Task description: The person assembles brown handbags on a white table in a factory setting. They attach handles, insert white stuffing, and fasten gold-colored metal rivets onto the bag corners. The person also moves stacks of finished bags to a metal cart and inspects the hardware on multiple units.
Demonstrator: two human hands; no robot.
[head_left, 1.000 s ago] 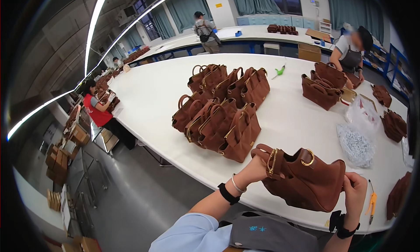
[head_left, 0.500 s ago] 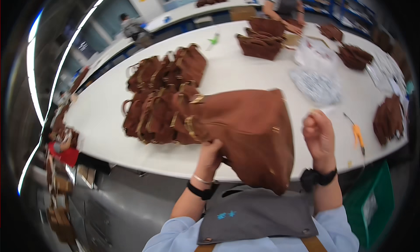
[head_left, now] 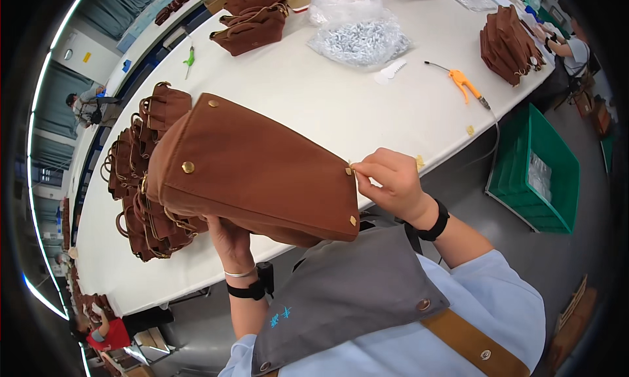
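A brown handbag (head_left: pixel 262 180) is tipped on its side in front of me, its flat base facing me. My left hand (head_left: pixel 229 239) grips it from below, with the fingers mostly hidden under the bag. Round gold studs (head_left: pixel 188 168) mark the base's left end. At its right end, a small yellowish square (head_left: pixel 353 220) covers the near corner. My right hand (head_left: pixel 392 184) pinches thumb and finger together at the far right corner, on another small yellowish piece (head_left: pixel 349 170). Several finished brown handbags (head_left: pixel 141 164) stand in rows on the table just left of the held one.
An orange air gun (head_left: pixel 464 85) with a hose lies near the table's right edge, close to yellowish scraps (head_left: pixel 470 130). Beyond are a clear bag of small pale pieces (head_left: pixel 360 41) and brown bag parts (head_left: pixel 511 46). A green bin (head_left: pixel 544 174) stands on the floor at right.
The handbag has turned so its base faces me. My right hand, raised apart from it before, now touches its far right corner. My view has swung to the right.
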